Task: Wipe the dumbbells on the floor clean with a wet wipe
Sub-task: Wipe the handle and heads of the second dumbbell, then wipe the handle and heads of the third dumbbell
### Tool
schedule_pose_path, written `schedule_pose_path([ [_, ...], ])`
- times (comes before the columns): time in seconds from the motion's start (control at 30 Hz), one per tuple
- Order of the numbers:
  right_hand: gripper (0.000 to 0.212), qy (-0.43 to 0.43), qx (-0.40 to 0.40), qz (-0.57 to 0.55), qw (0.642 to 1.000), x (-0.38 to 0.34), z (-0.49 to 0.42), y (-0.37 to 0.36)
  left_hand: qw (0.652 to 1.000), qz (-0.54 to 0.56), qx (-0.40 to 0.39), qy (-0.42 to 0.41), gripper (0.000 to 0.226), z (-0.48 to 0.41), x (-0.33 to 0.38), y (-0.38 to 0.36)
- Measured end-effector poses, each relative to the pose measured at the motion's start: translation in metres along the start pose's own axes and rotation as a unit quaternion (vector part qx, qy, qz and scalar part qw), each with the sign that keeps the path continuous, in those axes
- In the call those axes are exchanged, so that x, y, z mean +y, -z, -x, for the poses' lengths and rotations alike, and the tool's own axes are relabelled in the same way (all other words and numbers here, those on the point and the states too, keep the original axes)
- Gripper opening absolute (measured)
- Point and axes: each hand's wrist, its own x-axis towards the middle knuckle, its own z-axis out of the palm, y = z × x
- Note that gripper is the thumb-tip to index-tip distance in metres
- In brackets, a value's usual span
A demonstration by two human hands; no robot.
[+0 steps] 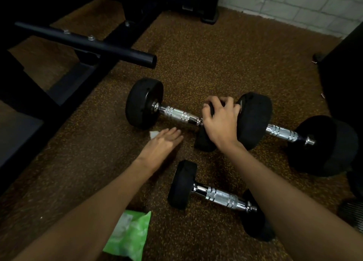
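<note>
while the right hand (220, 121) sits with its fingers curled over the right-side head of the far dumbbell (176, 113), gripping that black head from above, the left hand (162, 142) lies palm down with fingers straight and together, holding nothing. a white wipe (154, 134) lies on the floor (216, 54) at the left hand's outer edge, partly covered by it; whether the hand touches the wipe cannot be told. the far dumbbell lies on the floor, its chrome handle running leftward from the right hand's thumb side to a second black head beyond the left hand's fingertips. a right dumbbell (282, 132) lies just right of the right hand, its nearer head close against the gripped head; contact cannot be confirmed. a near dumbbell (222, 197) lies on the floor between the two forearms, on the wrist side of both hands. a green pack (129, 235) lies under the left forearm. a black frame (88, 42) stands well left of and beyond the left hand. a white brick wall (294, 5) lies far beyond the right hand.
</note>
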Motion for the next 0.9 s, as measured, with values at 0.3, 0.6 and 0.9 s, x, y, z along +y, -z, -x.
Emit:
schedule_pose_path([
  [0.3, 0.037, -0.027, -0.11, -0.01, 0.994, 0.002, -0.005, 0.01, 0.907, 0.33, 0.215, 0.146, 0.039, -0.003, 0.008, 0.059],
  [0.6, 0.028, -0.142, -0.091, -0.311, 0.935, -0.012, -0.02, 0.088, 0.797, 0.482, 0.293, 0.217, 0.016, -0.052, 0.047, 0.158],
  [0.9, 0.032, -0.221, -0.087, -0.562, 0.792, 0.035, -0.016, 0.157, 0.635, 0.714, 0.191, 0.225, 0.016, -0.102, 0.121, 0.19],
])
